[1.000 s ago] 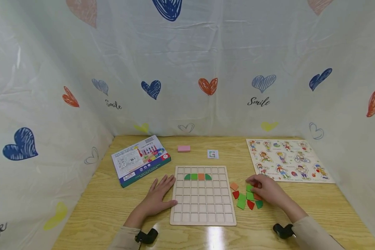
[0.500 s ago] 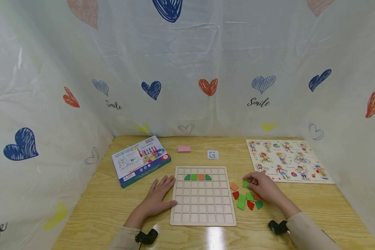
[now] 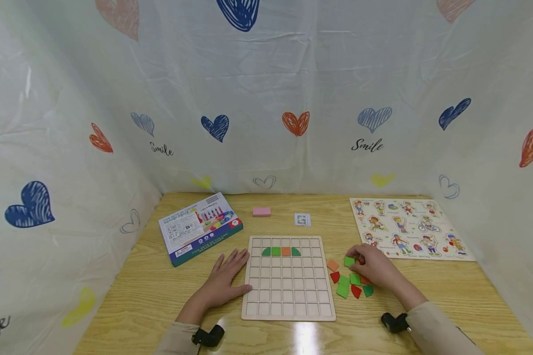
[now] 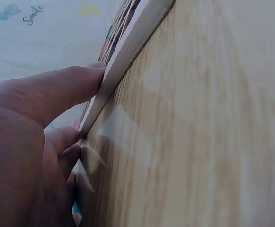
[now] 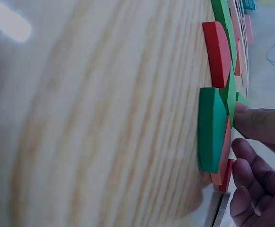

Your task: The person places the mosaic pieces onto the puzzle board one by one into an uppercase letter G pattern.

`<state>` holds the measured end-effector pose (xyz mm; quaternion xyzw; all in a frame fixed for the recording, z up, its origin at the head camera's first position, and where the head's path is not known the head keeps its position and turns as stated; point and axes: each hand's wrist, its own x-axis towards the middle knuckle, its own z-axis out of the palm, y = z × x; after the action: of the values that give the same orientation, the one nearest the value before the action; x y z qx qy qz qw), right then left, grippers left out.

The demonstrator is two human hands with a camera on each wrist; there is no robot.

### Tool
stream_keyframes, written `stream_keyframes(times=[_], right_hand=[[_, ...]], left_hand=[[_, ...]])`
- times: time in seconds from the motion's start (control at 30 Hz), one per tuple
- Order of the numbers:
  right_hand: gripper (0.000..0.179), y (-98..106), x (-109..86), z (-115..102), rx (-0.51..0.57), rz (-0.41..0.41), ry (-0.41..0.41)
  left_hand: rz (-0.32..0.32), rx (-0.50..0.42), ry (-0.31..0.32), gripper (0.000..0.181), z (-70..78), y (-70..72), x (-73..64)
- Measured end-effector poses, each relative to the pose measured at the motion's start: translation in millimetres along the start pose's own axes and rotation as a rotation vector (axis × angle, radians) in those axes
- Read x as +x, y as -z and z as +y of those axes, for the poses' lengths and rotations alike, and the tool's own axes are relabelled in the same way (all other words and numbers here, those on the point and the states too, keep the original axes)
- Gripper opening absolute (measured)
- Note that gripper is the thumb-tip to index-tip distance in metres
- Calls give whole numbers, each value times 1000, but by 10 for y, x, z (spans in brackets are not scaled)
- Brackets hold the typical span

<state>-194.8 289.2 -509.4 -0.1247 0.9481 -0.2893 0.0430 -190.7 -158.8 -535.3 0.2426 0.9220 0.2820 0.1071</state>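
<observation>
In the head view my left hand (image 3: 224, 283) lies with fingers spread at the left edge of the wooden grid board (image 3: 288, 314). Its thumb (image 4: 75, 82) touches the board's side in the left wrist view. A row of coloured tiles, green (image 3: 276, 251) and orange (image 3: 286, 251) with dark green rounded ends, sits in the grid. Right of the board, my right hand (image 3: 375, 266) pinches a green square tile (image 3: 349, 261) by its edge. Below it lie more green (image 3: 343, 286), red (image 3: 356, 291), orange (image 3: 332, 265) and dark green (image 5: 210, 130) tiles, partly hidden by the hand.
A game box (image 3: 200, 227) lies at the back left. Behind the board are a pink block (image 3: 261, 212) and a small printed card (image 3: 302, 219). A picture puzzle board (image 3: 408, 227) lies behind my right hand. A heart-print curtain (image 3: 257, 148) encloses the table.
My right hand has shifted left and slightly away from me, bringing the green square tile apart from the pile. My left hand and the board have stayed put.
</observation>
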Motion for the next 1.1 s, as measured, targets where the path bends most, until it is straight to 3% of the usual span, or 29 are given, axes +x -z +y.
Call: stream_keyframes(times=[0.27,0.5,0.9,1.1], right_hand=[[12,-32,9,-15,-11,42,33],[16,-76,66,-109,109,84,23],[15,-374,339,-528,218,49,73],[13,-566,459,-804,246,-20,84]], left_hand=[[0,-3,-3,87,-11,-2,6],[0,-4,-3,87,-27,-10,5],[-1,-4,0,87,-24,-12,-6],[3,2,-2,87,-29,-13,2]])
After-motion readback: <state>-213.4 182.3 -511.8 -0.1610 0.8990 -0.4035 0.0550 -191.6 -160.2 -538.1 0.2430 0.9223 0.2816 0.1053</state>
